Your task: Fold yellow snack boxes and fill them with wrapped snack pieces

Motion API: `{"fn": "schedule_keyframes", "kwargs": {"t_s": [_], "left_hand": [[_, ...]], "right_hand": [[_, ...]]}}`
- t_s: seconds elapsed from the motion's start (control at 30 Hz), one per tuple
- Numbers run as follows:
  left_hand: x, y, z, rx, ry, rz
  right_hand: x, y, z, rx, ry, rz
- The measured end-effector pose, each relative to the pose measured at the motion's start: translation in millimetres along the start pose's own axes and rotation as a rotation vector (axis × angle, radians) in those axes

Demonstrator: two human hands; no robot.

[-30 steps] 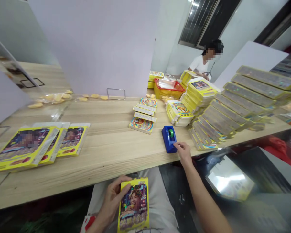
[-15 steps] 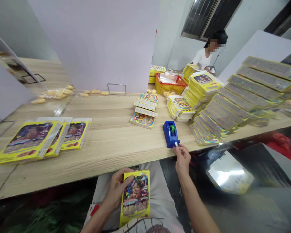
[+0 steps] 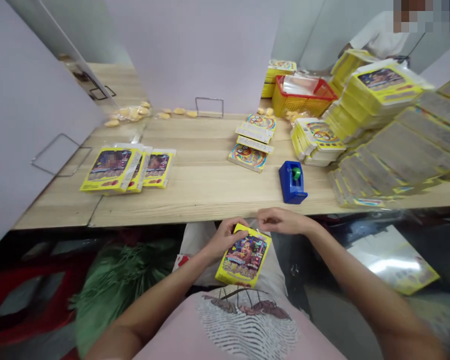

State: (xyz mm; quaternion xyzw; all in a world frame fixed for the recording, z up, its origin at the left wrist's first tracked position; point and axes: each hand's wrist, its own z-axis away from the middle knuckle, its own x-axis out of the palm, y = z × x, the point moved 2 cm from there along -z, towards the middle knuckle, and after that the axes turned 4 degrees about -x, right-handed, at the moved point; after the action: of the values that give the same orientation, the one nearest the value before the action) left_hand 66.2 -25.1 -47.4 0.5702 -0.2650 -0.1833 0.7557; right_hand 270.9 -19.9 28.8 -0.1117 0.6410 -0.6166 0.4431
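Note:
A yellow box (image 3: 244, 260) with a printed picture rests tilted on my lap. My left hand (image 3: 228, 236) grips its upper left side, thumb over the front. Beside the box's top edge is my right hand (image 3: 279, 220), fingers pinched together. Between that hand and the box a small clear piece of tape (image 3: 253, 223) shows faintly. On the table (image 3: 202, 185), a blue tape dispenser (image 3: 292, 183) with a green core stands beyond my right hand.
Several yellow boxes (image 3: 112, 170) lie at the left and cartoon-faced packs (image 3: 248, 156) in the middle. High box stacks (image 3: 386, 115) fill the right, near a red-yellow basket (image 3: 303, 100). White partitions (image 3: 195, 55) stand behind; a person (image 3: 378, 37) sits beyond.
My right hand has left the tape dispenser and come left to the box's top edge. The box now tilts to the right, still in my left hand. The view has shifted.

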Motion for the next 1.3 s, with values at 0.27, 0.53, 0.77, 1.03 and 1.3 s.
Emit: {"fn": "schedule_keyframes", "kwargs": {"t_s": [0.27, 0.53, 0.77, 1.03, 1.3], "left_hand": [[9.2, 6.9, -1.8, 0.058, -0.035, 0.015], [2.6, 7.1, 9.4, 0.018, -0.013, 0.007], [-2.3, 13.7, 18.2, 0.051, -0.043, 0.02], [-25.2, 8.4, 35.9, 0.056, 0.411, 0.278], [-199.1, 132.7, 35.2, 0.062, 1.22, -1.068]], "right_hand": [[5.9, -16.7, -34.4, 0.088, -0.274, 0.479], [29.5, 3.9, -17.3, 0.199, 0.191, 0.211], [66.5, 53.6, -15.7, 0.433, 0.253, -1.037], [112.1, 32.1, -21.0, 0.208, 0.431, -0.895], [-9.8, -8.9, -65.0, -0.11, 0.709, 0.317]]}}
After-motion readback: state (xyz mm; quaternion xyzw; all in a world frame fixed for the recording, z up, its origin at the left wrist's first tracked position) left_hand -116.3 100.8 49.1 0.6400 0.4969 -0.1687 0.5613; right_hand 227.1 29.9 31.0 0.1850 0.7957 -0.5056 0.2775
